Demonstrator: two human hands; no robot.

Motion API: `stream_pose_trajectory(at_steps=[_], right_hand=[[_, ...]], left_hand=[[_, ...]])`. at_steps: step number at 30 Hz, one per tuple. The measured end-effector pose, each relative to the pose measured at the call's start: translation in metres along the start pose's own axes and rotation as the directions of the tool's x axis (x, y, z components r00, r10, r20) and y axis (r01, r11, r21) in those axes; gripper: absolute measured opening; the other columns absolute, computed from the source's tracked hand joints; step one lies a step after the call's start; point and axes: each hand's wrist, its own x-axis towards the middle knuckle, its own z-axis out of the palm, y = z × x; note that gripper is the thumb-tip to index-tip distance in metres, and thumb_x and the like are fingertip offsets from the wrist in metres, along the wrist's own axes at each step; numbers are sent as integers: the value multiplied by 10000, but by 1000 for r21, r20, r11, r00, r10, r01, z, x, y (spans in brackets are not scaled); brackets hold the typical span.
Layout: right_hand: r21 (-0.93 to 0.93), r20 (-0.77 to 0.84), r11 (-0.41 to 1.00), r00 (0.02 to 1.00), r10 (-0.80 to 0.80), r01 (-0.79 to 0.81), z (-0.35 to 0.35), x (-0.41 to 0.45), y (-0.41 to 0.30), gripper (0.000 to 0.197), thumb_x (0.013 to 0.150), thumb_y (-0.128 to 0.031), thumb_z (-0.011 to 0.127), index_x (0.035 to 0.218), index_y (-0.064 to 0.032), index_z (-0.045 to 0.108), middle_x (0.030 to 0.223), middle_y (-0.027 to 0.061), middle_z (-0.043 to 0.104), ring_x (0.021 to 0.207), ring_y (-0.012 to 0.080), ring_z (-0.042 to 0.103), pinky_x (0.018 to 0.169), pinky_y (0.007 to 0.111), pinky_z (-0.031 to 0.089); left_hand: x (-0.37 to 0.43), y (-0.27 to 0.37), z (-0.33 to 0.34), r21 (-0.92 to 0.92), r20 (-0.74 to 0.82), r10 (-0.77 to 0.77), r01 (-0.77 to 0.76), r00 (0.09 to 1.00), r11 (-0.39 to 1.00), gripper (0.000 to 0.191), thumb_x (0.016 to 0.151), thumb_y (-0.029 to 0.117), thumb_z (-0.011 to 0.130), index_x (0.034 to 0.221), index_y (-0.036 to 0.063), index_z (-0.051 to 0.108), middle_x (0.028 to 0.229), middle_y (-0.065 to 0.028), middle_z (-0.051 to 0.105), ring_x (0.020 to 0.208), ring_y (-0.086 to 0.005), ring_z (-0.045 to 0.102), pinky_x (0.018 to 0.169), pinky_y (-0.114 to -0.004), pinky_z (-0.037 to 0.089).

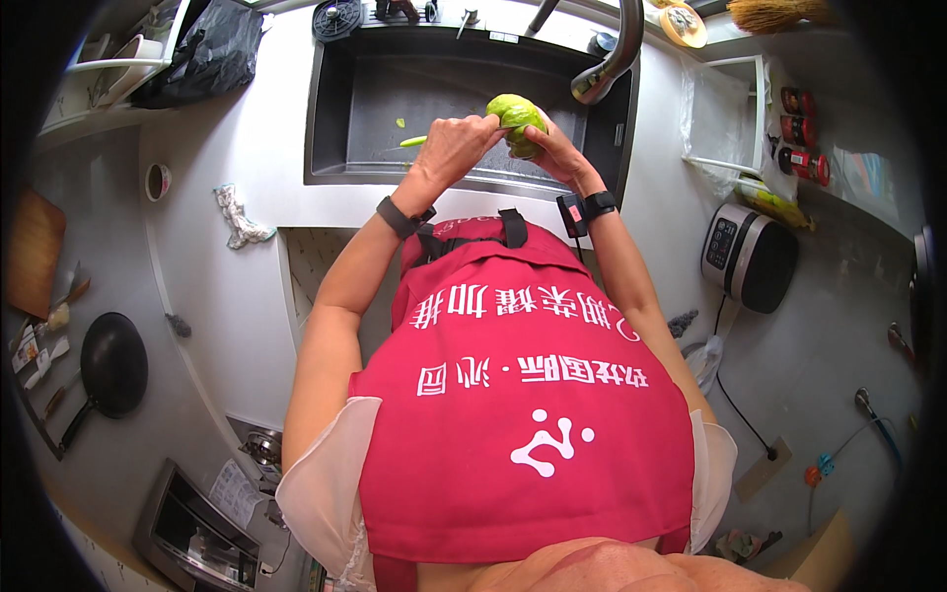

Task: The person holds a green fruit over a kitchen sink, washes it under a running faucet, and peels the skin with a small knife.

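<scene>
Over the black sink [473,172], my right hand [556,152] holds a lumpy, glossy green vegetable [515,112], possibly a chayote. My left hand [460,146] is closed around a slim tool with a light green handle [413,140]. The handle sticks out on the left of that hand, and a thin metal part touches the vegetable's near side. Whether the tool is a knife or a peeler cannot be told. A small green scrap [400,123] lies on the sink floor, to the left of my hands.
The faucet [595,80] hangs over the sink's right corner. A crumpled cloth [240,218] and a small cup [157,182] are on the left counter. To the right stand a white rack [760,111] and a countertop appliance [747,255]. A black plastic bag [214,55] is at upper left.
</scene>
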Motion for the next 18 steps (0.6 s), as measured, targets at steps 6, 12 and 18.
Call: stream_pose_trajectory(at_steps=[6,12,18], right_hand=[[-267,-171,959,975,-140,91,2,5,2,919,784,-315,918,1499,-77,391,1338,121,565,1192,229,614,972,376,562],[-459,-222,879,942,-253,128,12,4,-6,995,703,-319,970,1487,-76,407,1332,129,558,1206,233,595,1000,371,544],[-493,-231,856,926,-300,154,14,3,-9,996,683,-311,982,1477,-90,423,1320,120,555,1207,225,583,1004,370,539]], left_hand=[[3,0,7,-82,-25,-127,125,992,989,332,1029,410,582,967,85,561,783,-165,687,748,-414,683,583,-505,521],[5,2,14,-27,25,-188,189,982,982,363,1026,434,574,943,81,550,793,-169,698,750,-414,694,573,-513,530],[1,8,18,15,-42,-143,144,989,989,320,1039,394,561,957,84,563,774,-169,703,736,-399,710,571,-509,553]])
